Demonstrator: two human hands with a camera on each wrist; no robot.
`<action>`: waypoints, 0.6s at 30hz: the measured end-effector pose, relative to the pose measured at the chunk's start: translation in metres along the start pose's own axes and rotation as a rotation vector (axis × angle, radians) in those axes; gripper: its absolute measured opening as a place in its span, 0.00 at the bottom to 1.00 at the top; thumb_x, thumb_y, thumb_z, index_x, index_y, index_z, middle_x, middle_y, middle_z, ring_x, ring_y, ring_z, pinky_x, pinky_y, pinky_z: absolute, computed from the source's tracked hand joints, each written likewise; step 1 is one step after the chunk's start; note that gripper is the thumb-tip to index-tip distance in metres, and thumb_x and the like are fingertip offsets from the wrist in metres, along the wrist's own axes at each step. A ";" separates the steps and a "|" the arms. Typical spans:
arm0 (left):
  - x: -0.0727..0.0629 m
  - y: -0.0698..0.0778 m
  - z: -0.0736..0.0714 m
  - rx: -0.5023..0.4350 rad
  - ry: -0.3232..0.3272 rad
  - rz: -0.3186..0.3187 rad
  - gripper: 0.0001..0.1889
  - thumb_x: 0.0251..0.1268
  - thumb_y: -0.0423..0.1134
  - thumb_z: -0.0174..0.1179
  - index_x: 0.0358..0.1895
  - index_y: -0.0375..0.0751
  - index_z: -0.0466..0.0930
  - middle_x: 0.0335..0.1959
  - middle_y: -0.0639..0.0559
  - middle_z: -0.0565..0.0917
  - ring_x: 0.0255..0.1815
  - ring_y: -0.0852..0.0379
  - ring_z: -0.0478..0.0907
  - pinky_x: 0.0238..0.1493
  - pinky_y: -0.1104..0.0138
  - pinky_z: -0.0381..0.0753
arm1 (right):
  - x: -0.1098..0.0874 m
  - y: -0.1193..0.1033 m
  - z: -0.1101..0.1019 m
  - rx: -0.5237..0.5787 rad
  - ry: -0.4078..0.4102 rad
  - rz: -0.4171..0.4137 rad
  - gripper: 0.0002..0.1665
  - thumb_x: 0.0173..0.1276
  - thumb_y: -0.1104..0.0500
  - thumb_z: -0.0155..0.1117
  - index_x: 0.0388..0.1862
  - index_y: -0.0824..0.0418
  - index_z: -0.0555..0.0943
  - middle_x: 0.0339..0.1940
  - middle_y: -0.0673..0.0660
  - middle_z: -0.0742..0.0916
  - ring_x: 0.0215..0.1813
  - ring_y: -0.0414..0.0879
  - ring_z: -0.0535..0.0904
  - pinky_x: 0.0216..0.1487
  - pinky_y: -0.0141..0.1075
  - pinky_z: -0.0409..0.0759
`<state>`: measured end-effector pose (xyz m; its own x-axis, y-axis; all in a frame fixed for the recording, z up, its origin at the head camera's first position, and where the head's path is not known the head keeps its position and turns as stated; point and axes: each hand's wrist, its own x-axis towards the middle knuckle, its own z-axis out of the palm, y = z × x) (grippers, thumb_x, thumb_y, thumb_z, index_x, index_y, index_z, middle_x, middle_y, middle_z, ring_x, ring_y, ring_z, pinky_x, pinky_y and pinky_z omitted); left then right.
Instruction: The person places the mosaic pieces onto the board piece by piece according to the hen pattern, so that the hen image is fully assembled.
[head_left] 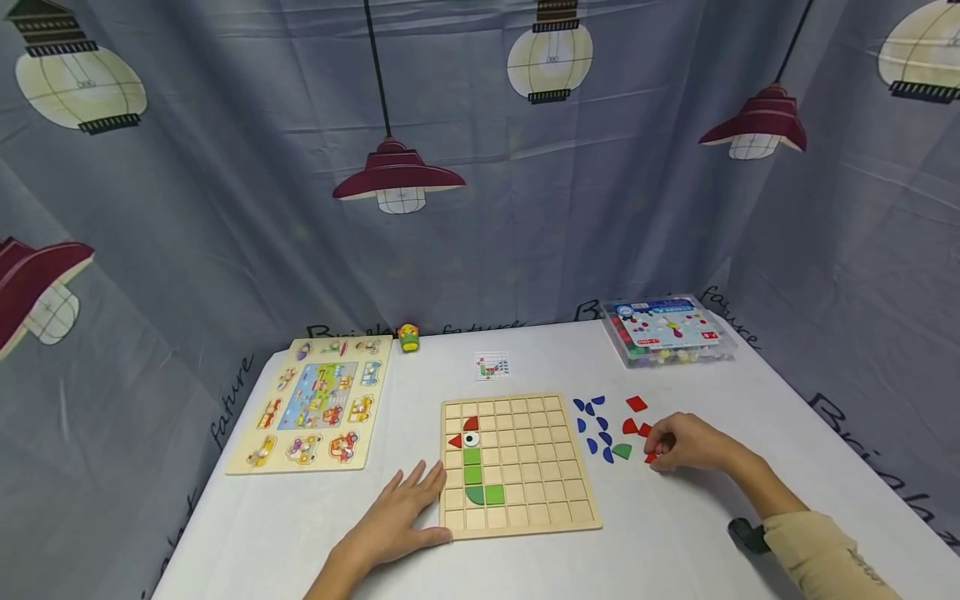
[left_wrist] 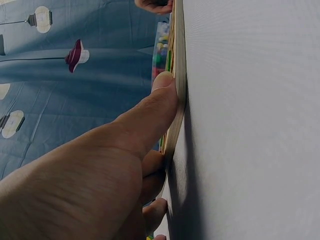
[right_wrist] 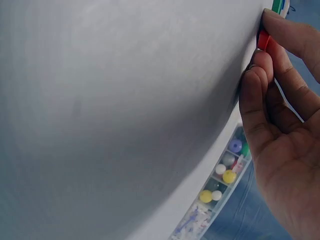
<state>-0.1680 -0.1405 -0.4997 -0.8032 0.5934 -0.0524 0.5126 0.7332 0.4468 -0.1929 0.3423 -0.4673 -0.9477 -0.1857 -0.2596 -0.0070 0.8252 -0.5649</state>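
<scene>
My left hand [head_left: 401,517] lies with fingers spread at the left edge of a wooden grid board [head_left: 525,521], its thumb touching the rim. On the board's left side sit a red quarter piece [head_left: 471,423], a red triangle [head_left: 455,441], an eye tile [head_left: 471,439], green squares [head_left: 472,474] and a dark green quarter piece [head_left: 475,495]. Right of the board, my right hand [head_left: 690,443] pinches a small red piece [right_wrist: 264,40] between thumb and fingers at the table top. Near it lie more red pieces [head_left: 637,403], a green piece [head_left: 622,451] and several blue half-round pieces [head_left: 592,446].
A picture card [head_left: 492,366] lies behind the board. At the left is a wooden vehicle puzzle [head_left: 307,462], with a small green and yellow toy figure [head_left: 408,337] by its far corner. A clear plastic box [head_left: 637,360] of colored parts stands at the back right. Curtains surround the table.
</scene>
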 end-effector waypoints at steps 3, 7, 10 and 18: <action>0.001 0.000 0.000 0.004 0.002 -0.002 0.47 0.57 0.68 0.58 0.73 0.39 0.61 0.77 0.48 0.61 0.79 0.41 0.53 0.77 0.42 0.49 | -0.001 -0.001 0.000 -0.001 0.005 0.001 0.10 0.49 0.63 0.77 0.30 0.59 0.84 0.23 0.50 0.80 0.30 0.44 0.73 0.28 0.27 0.76; 0.001 0.000 -0.001 0.010 0.005 -0.004 0.48 0.56 0.68 0.59 0.73 0.39 0.61 0.77 0.48 0.61 0.79 0.41 0.53 0.78 0.43 0.49 | -0.002 -0.003 0.001 -0.005 0.011 -0.009 0.10 0.49 0.62 0.78 0.30 0.59 0.84 0.23 0.50 0.80 0.29 0.44 0.73 0.27 0.27 0.75; 0.000 0.001 -0.001 0.006 0.003 -0.001 0.48 0.56 0.67 0.59 0.73 0.39 0.61 0.77 0.48 0.61 0.79 0.41 0.53 0.77 0.43 0.49 | -0.003 -0.008 0.002 -0.006 0.014 -0.013 0.11 0.49 0.61 0.79 0.29 0.58 0.84 0.23 0.50 0.79 0.29 0.44 0.73 0.27 0.27 0.74; 0.000 0.001 -0.001 -0.002 0.000 -0.003 0.48 0.56 0.67 0.59 0.73 0.39 0.61 0.77 0.48 0.61 0.79 0.41 0.53 0.77 0.42 0.49 | -0.003 -0.033 0.007 -0.023 -0.001 -0.092 0.11 0.47 0.60 0.79 0.28 0.57 0.84 0.22 0.48 0.79 0.28 0.42 0.73 0.26 0.27 0.74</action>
<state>-0.1678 -0.1399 -0.4984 -0.8046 0.5913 -0.0541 0.5097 0.7345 0.4481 -0.1878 0.3115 -0.4532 -0.9424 -0.2615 -0.2085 -0.1009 0.8166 -0.5683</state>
